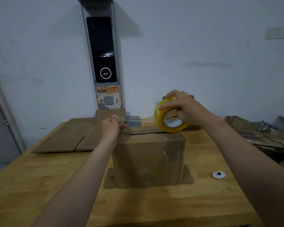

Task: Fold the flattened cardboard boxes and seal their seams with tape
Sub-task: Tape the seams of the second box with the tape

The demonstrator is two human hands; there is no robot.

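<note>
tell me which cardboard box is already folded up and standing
The box in the middle of the table, under the tape roll: it stands upright. The cardboard at back left and the pile at right lie flat.

Wooden worktop (154, 208) carries an upright cardboard box (148, 158), flattened cardboard (67, 138) rear-left, small white disc (218, 174) right.
</note>
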